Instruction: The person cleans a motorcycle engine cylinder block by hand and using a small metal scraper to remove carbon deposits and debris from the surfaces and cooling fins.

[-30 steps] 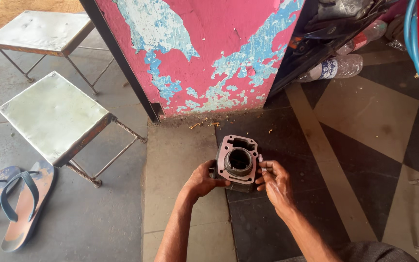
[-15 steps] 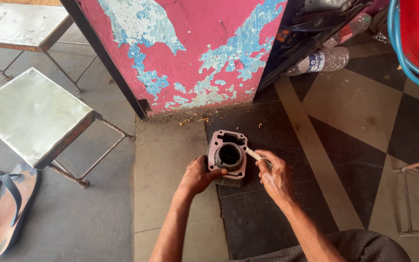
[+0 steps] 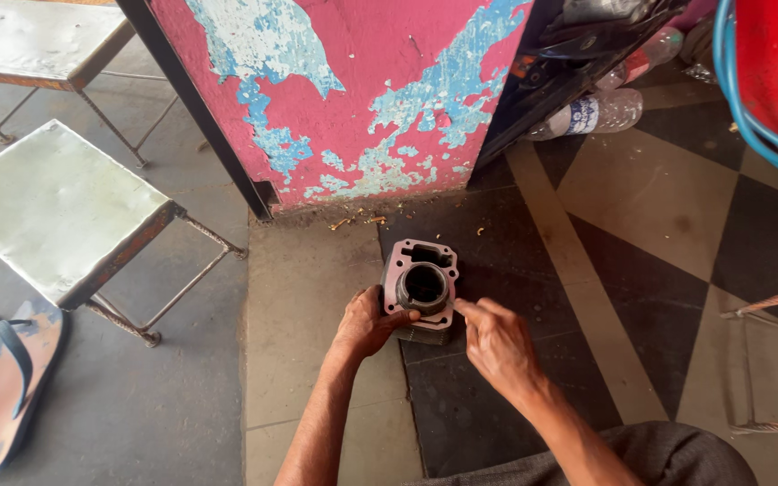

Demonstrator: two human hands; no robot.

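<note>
Fingers (image 3: 398, 317) of left hand (image 3: 366, 324) curl round left side of metal engine cylinder (image 3: 420, 286), thumb on its rim; right hand (image 3: 497, 346) pinches fingertips together at cylinder's right edge, touching it; whether it holds anything small, cannot tell. Cylinder stands on dark floor tile (image 3: 488, 423), bore facing up, near peeling pink wall (image 3: 353, 90). Metal stool (image 3: 56, 207), sandals (image 3: 2, 387) well apart at left

Tiled floor (image 3: 659, 189): engine cylinder (image 3: 421, 286), plastic bottle (image 3: 587, 114), sandal (image 3: 2, 387), stool (image 3: 56, 211), possibly wood chips.
</note>
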